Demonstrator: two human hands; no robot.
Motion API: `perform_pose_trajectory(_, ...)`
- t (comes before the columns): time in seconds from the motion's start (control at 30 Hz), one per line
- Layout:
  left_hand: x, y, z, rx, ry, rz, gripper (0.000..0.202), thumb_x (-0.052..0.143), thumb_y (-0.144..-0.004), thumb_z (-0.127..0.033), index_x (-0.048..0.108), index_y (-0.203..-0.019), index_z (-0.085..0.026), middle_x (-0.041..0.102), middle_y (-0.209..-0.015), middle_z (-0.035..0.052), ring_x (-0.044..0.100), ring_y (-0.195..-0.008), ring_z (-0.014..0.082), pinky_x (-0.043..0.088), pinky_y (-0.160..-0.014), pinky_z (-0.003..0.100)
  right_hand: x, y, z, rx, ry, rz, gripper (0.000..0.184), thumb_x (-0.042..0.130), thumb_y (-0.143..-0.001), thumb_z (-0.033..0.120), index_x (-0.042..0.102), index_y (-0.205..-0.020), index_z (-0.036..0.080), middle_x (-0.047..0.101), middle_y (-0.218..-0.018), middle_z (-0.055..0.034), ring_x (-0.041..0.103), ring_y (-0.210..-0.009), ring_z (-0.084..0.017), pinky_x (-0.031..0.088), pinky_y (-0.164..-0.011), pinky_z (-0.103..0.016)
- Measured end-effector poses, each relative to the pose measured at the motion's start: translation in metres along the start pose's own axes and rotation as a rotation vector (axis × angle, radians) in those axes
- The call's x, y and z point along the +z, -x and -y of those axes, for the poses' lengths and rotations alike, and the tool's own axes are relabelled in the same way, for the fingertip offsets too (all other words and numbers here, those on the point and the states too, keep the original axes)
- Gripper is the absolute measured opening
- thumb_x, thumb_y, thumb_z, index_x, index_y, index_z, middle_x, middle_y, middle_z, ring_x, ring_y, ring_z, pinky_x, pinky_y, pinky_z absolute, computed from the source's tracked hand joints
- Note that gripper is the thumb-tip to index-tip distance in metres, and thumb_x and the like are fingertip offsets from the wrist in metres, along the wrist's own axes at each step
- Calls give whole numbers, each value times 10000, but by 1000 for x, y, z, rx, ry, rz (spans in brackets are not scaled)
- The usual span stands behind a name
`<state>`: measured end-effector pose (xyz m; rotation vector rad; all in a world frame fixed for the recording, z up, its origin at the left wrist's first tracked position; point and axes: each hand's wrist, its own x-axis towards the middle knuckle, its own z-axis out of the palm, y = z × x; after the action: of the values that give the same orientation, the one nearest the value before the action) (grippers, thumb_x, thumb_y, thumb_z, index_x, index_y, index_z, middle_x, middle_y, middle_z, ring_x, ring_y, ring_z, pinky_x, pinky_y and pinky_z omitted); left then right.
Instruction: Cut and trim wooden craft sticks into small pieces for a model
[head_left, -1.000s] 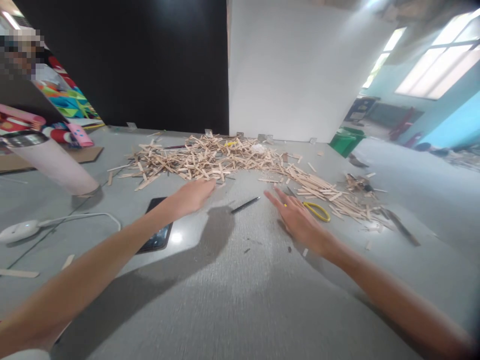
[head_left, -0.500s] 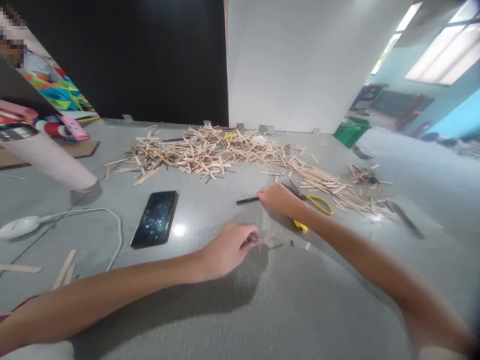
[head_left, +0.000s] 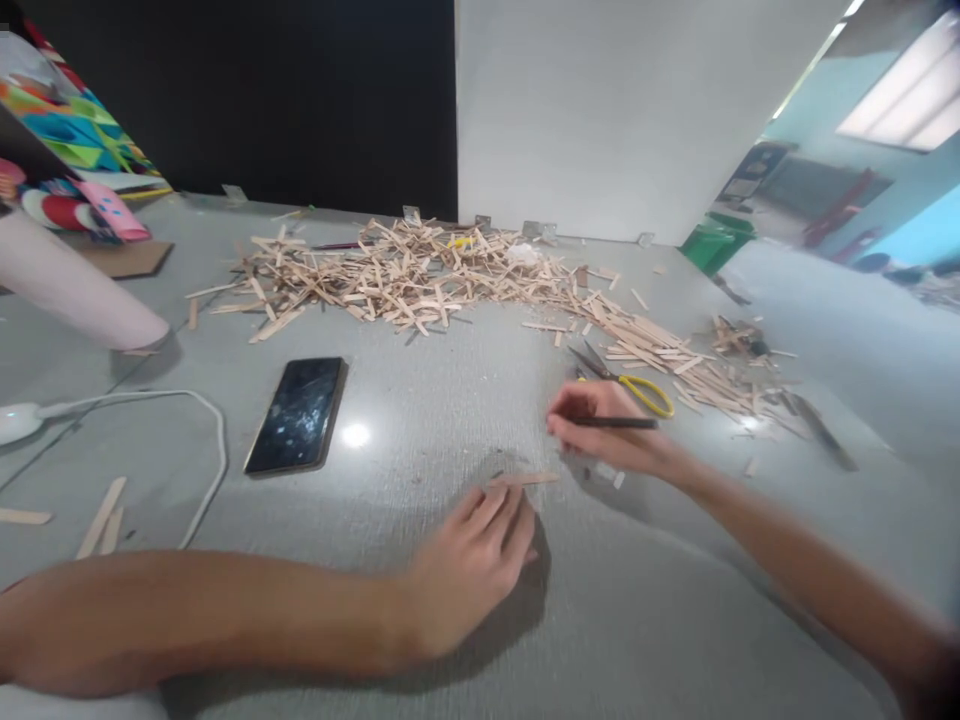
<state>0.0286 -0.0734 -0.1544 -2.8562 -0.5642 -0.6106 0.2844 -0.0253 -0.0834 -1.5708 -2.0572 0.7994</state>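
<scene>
My left hand (head_left: 484, 545) hangs low over the grey tabletop, its fingers bent and their tips on a short flat wooden stick (head_left: 538, 479). The stick's left end is behind the fingertips. Farther right, my right hand (head_left: 600, 428) grips a slim black pen (head_left: 630, 423) that lies across the fingers, its rear end pointing right. Just beyond that hand, scissors with yellow handles (head_left: 654, 400) lie with their blades apart. A small whitish piece (head_left: 618, 481) rests on the table below the right hand.
A heap of wooden sticks (head_left: 405, 280) stretches along the back, before black and white upright boards. To the left are a phone (head_left: 296, 415), a white cable (head_left: 214, 420), a pale pink bottle (head_left: 82, 280) and loose sticks (head_left: 101, 518). A blade-like strip (head_left: 821, 430) lies far right.
My right hand has picked the pen up off the table and drawn it back to the right. My left hand has come slightly nearer, lowering the stick toward the tabletop.
</scene>
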Motion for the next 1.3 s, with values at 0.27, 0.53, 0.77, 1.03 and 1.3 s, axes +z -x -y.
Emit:
perform_pose_trajectory(0.27, 3, 1, -3, 2, -127, -55, 353, 514, -1096, -269, 716, -1233, -15, 777, -1221, 228, 735, -1093, 302, 571, -865, 404, 46, 12, -2, 134, -495, 210, 348, 781, -917, 456, 605, -778, 190, 694, -634, 1, 689, -547, -142, 519, -473, -214)
perform_pose_trajectory(0.53, 1, 6, -6, -1, -119, 75, 349, 551, -1005, -129, 683, -1301, -1, 717, -1332, 282, 803, -862, 280, 608, -539, 320, 52, 13, -2, 153, -475, 209, 420, 718, -977, 514, 568, -743, 199, 632, -558, 28, 616, -489, -114, 465, -433, -197)
perform_pose_trajectory(0.77, -6, 6, -3, 26, -112, 196, 491, 496, -880, -1, 656, -1344, 9, 690, -1357, 304, 792, -703, 251, 587, -451, 304, 51, 13, -8, 137, -538, 202, 377, 726, -976, 493, 606, -781, 193, 650, -592, 26, 625, -501, -114, 478, -454, -209)
perform_pose_trajectory(1.03, -6, 4, -3, 14, -126, 153, 462, 454, -907, -16, 695, -1300, -11, 708, -1340, 281, 774, -635, 221, 564, -421, 286, 58, 16, -3, 105, -390, 135, 418, 654, -1011, 385, 533, -654, 203, 578, -467, 40, 531, -398, -79, 378, -403, -178)
perform_pose_trajectory(1.3, -8, 4, -2, 35, -150, 115, 458, 435, -895, -22, 715, -1257, -15, 735, -1285, 278, 716, -516, 185, 532, -407, 283, 64, 20, -9, 143, -458, 103, 437, 619, -1018, 438, 490, -660, 225, 573, -468, 37, 535, -370, -94, 408, -376, -189)
